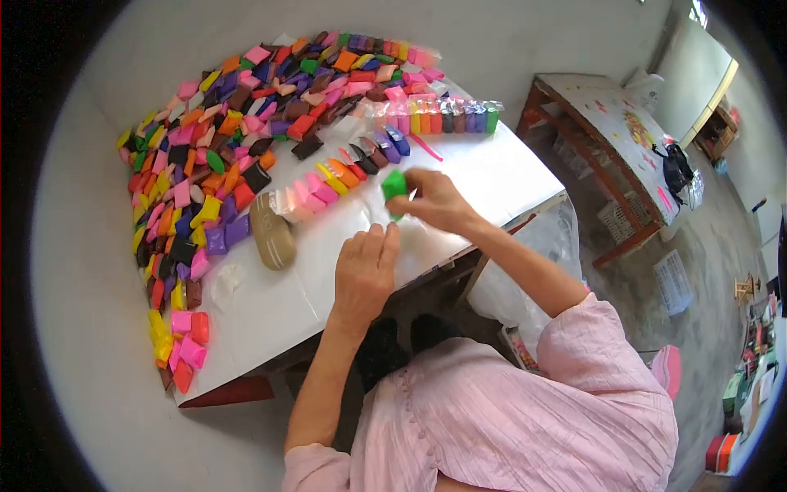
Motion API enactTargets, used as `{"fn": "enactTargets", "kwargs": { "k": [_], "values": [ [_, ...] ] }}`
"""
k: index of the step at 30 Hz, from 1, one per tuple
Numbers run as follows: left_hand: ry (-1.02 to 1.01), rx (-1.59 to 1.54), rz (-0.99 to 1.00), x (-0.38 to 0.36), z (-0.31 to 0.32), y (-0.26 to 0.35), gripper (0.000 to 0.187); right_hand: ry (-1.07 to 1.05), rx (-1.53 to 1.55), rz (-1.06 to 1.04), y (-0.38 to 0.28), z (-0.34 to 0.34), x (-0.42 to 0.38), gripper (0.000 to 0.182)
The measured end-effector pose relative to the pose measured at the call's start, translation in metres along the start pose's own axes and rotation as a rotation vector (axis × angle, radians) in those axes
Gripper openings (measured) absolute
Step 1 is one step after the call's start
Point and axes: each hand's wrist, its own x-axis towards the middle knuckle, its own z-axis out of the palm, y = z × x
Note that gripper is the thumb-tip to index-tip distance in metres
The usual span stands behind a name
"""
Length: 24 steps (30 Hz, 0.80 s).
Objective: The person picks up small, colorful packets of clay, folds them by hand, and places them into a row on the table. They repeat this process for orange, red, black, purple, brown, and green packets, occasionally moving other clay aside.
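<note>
Between the thumb and fingers of my right hand (437,199) is a green packet (394,185), held just above the white table (307,284). My left hand (366,271) is lower and to the left, near the table's front edge, its fingers close together; what it holds, if anything, is hidden. Beyond both hands lies a row of small packets, from pink (315,189) through yellow and orange (348,170) to dark ones and blue (397,141). Behind that row stands a clear-wrapped strip of coloured packets (447,117).
A large heap of coloured packets (238,123) covers the table's back and left. An olive-brown case (272,233) lies left of the row. A pink strip (426,148) lies behind my right hand. Another table (574,86) stands at the right.
</note>
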Motion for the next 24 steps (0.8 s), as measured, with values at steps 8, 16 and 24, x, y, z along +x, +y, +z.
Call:
{"fn": "enactTargets", "kwargs": {
  "k": [8, 16, 24],
  "values": [
    [-0.096, -0.125, -0.251, -0.017, 0.012, 0.010, 0.021, 0.223, -0.339, -0.091, 0.067, -0.054, 0.091, 0.032],
    [-0.190, -0.137, -0.342, -0.014, 0.013, 0.012, 0.010, 0.146, -0.310, -0.057, 0.096, -0.044, 0.109, 0.036],
    [-0.195, -0.188, -0.407, -0.014, 0.013, 0.012, 0.007, 0.217, -0.461, -0.013, 0.100, -0.037, 0.108, 0.032]
  ]
}}
